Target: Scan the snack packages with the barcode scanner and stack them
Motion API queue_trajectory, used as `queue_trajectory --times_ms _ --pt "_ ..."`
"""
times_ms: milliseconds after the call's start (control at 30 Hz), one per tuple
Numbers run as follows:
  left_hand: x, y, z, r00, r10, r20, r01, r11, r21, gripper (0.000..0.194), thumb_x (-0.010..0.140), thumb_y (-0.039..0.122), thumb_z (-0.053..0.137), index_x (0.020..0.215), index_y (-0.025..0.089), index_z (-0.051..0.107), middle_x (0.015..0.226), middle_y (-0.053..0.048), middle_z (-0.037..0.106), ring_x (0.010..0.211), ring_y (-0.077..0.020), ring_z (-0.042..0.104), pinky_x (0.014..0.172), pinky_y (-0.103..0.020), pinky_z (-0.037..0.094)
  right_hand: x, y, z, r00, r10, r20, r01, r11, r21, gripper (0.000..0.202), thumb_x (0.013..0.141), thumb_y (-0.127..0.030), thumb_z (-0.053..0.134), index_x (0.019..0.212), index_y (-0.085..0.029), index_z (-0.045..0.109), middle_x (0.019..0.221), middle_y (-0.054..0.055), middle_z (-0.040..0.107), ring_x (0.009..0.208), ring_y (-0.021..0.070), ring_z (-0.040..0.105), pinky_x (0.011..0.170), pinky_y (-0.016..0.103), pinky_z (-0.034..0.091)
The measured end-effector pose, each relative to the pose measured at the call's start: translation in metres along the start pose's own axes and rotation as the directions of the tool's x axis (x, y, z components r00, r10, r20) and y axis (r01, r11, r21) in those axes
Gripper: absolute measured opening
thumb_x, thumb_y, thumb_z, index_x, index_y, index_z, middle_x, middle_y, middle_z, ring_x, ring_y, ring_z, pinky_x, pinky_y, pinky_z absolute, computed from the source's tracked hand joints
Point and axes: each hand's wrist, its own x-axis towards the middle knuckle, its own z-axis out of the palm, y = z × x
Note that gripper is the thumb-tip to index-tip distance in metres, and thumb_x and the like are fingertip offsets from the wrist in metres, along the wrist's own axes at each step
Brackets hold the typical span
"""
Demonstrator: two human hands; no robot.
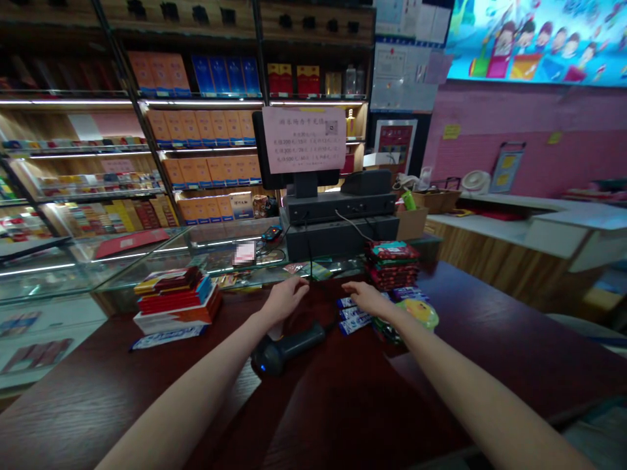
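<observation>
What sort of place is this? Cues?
Most likely a shop checkout, perhaps serving a play area: a barcode scanner lies on the dark counter, orange boxes line the lit shelves, and a pink notice on the monitor appears to list playground card top-ups.

Head view, single, worn: we look from above and behind our left grip [287,300] and right grip [367,298]. Facing: forward and down, wide, over the table [490,313]. Range: grips near, at mid-frame; our forearms [196,391] nearest, entering below. Well beyond the grips: shelves [186,39], left; screen [543,42], upper right.
</observation>
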Motion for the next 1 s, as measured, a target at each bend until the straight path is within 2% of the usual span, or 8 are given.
queue_trajectory --times_ms 200,400,533,767,1000 --pt "0.019 0.026 0.021 0.988 0.079 0.132 -0.091 0.991 0.094 0.028 0.093 0.034 0.051 0.115 0.024 0.066 0.120 -0.004 0.071 0.114 -0.0229 0.064 0.102 -0.037 0.043 -0.003 0.027 -0.009 0.999 0.030 0.030 -0.026 0.991 -0.132 0.052 0.083 -0.003 0.044 0.129 -0.014 0.065 0.133 0.012 0.065 0.126 0.0230 0.060 0.107 0.031 0.042" --pt "0.033 0.049 0.042 0.975 0.076 0.209 -0.112 0.979 0.170 0.030 0.093 0.034 0.052 0.118 0.024 0.064 0.121 -0.006 0.071 0.116 -0.0247 0.063 0.108 -0.044 0.037 -0.006 0.044 -0.018 0.998 0.052 0.036 -0.042 0.971 -0.235 0.054 0.084 -0.004 0.044 0.131 -0.020 0.064 0.134 0.008 0.065 0.126 0.0215 0.059 0.108 0.030 0.041" --pt "0.040 0.061 0.055 0.969 0.058 0.239 -0.111 0.971 0.212 0.030 0.091 0.031 0.054 0.119 0.022 0.064 0.119 -0.008 0.072 0.116 -0.0267 0.064 0.109 -0.048 0.034 -0.010 0.047 -0.024 0.997 0.071 0.033 -0.058 0.951 -0.303 0.054 0.084 -0.004 0.045 0.130 -0.025 0.065 0.133 0.007 0.066 0.125 0.0224 0.060 0.106 0.033 0.042" --pt "0.048 0.072 0.076 0.966 0.034 0.255 -0.098 0.965 0.243 0.032 0.083 0.019 0.063 0.114 0.025 0.064 0.111 -0.005 0.075 0.111 -0.0256 0.066 0.111 -0.048 0.031 -0.015 0.042 -0.030 0.995 0.096 0.036 -0.075 0.919 -0.388 0.054 0.086 -0.005 0.043 0.131 -0.027 0.064 0.131 0.008 0.067 0.122 0.0262 0.062 0.101 0.039 0.045" --pt "0.053 0.077 0.081 0.973 0.019 0.229 -0.064 0.980 0.190 0.034 0.079 0.012 0.064 0.111 0.023 0.065 0.112 -0.007 0.073 0.111 -0.0256 0.065 0.105 -0.044 0.038 -0.019 0.039 -0.034 0.996 0.087 0.020 -0.072 0.910 -0.408 0.054 0.087 -0.004 0.043 0.130 -0.029 0.064 0.132 0.007 0.067 0.122 0.0243 0.061 0.101 0.037 0.045"
